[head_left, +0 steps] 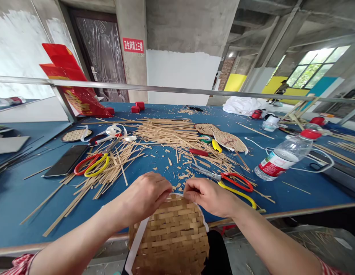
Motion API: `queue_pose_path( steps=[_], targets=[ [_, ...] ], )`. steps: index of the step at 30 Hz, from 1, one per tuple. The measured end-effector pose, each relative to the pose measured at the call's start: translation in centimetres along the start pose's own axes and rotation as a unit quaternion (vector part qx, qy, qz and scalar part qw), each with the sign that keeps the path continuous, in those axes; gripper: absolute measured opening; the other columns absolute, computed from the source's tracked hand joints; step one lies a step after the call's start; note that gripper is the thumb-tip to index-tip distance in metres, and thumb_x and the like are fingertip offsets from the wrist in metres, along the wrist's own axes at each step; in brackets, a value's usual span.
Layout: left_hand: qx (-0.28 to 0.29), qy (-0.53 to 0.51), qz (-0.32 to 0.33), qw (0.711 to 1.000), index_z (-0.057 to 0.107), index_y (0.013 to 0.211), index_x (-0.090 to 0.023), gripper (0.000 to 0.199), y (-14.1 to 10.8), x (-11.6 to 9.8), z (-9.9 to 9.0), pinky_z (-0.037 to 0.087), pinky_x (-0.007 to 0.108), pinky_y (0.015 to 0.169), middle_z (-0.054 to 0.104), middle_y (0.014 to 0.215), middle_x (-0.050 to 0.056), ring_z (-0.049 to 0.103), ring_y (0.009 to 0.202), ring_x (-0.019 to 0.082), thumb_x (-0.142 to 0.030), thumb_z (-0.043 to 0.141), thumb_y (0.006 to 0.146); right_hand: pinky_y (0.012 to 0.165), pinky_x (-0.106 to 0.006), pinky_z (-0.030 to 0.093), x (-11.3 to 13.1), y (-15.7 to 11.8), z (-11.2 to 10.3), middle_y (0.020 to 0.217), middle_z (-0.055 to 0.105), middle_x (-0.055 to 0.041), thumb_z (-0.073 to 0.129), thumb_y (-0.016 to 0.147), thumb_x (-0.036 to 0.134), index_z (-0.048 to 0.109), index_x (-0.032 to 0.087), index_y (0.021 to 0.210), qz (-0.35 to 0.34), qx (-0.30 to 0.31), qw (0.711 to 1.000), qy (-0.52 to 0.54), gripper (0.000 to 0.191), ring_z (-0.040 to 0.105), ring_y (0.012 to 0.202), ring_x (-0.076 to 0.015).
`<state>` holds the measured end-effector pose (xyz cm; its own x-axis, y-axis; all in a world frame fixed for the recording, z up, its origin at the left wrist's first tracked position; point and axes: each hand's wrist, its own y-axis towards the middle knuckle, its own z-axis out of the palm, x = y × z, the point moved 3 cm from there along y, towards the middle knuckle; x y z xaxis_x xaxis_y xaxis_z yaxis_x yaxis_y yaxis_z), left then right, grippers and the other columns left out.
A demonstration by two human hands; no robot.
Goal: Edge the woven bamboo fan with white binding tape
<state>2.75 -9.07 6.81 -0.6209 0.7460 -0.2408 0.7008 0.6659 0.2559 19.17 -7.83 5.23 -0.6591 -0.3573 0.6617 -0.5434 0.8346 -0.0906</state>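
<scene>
Pinching thin white tape edging (139, 240) atop a tan, rounded, woven-bamboo panel (177, 236) with left hand (148, 193) and right hand (213, 196) narrowed, seemingly to hold it snug. Laid over a black-clad lap (219, 254) at the near edge of the blue tabletop (11, 217), probably for steadiness. Checked in weave, faintly glossy. With red-and-yellow-handled metal scissors (218, 177) handily just beyond the right hand.

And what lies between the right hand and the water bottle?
The head view shows scissors with red and yellow handles between the right hand and the water bottle.
</scene>
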Motion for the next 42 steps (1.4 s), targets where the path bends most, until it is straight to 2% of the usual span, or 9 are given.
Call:
queue_pose_path(
  steps=[9,18,24,28,31,37,42],
  targets=[
    [0.019,-0.052,-0.008,0.998,0.054,0.075,-0.017,0.014,-1.3,-0.2,0.4,0.035,0.023,0.059,0.057,0.070,0.000,0.047,0.065,0.011,-0.017,0.041,0.081,0.050,-0.017,0.030,0.3,-0.3,0.4,0.062,0.054,0.0032,0.046,0.076,0.023,0.052,0.017,0.065,0.002,0.007,1.000,-0.001,0.015,0.044,0.057,-0.0075],
    [0.048,-0.125,-0.056,0.989,0.054,0.078,-0.018,0.014,-2.2,-0.7,1.3,0.036,0.022,0.061,0.058,0.074,0.000,0.049,0.067,0.011,-0.015,0.041,0.080,0.055,-0.018,0.032,0.1,-1.0,1.2,0.067,0.057,0.0024,0.044,0.077,0.021,0.052,0.017,0.065,0.005,0.017,1.000,-0.007,0.015,0.047,0.062,-0.0085],
    [0.043,-0.178,-0.076,0.980,0.053,0.072,-0.017,0.010,-2.3,-0.6,1.6,0.034,0.019,0.057,0.055,0.068,-0.003,0.045,0.060,0.007,-0.015,0.044,0.076,0.056,-0.019,0.033,0.3,-1.2,1.1,0.068,0.056,0.0024,0.044,0.077,0.020,0.052,0.017,0.067,0.006,0.028,1.000,-0.004,0.014,0.048,0.063,-0.0092],
    [0.039,-0.214,-0.121,0.968,0.052,0.071,-0.018,0.010,-2.3,-0.4,2.4,0.033,0.017,0.054,0.055,0.065,-0.005,0.043,0.056,0.006,-0.014,0.044,0.073,0.060,-0.019,0.036,0.5,-1.6,0.9,0.079,0.058,0.0008,0.044,0.077,0.020,0.054,0.019,0.078,0.010,0.034,0.999,0.012,0.010,0.050,0.070,-0.0104],
    [0.031,-0.213,-0.145,0.966,0.052,0.071,-0.018,0.010,-2.2,-0.4,2.9,0.032,0.018,0.052,0.055,0.063,-0.005,0.042,0.054,0.006,-0.014,0.043,0.071,0.068,-0.021,0.039,0.7,-1.7,1.2,0.091,0.058,-0.0001,0.046,0.076,0.020,0.054,0.021,0.092,0.000,0.029,0.998,0.051,0.018,0.052,0.079,-0.0116],
    [0.007,-0.226,-0.146,0.963,0.053,0.078,-0.018,0.015,-1.9,-0.8,3.2,0.035,0.020,0.058,0.057,0.071,-0.003,0.046,0.060,0.008,-0.012,0.042,0.071,0.061,-0.019,0.039,0.3,-1.4,2.8,0.078,0.060,0.0022,0.046,0.075,0.018,0.056,0.020,0.081,0.025,0.002,0.995,0.101,0.012,0.053,0.071,-0.0112],
    [0.038,-0.274,-0.147,0.950,0.056,0.081,-0.019,0.014,-1.9,-0.8,3.0,0.036,0.019,0.058,0.058,0.073,-0.003,0.047,0.063,0.008,-0.021,0.043,0.076,0.058,-0.019,0.038,0.3,-1.5,3.1,0.075,0.059,0.0012,0.047,0.074,0.020,0.057,0.017,0.078,0.034,-0.002,0.990,0.134,0.011,0.052,0.069,-0.0110]
  ],
)
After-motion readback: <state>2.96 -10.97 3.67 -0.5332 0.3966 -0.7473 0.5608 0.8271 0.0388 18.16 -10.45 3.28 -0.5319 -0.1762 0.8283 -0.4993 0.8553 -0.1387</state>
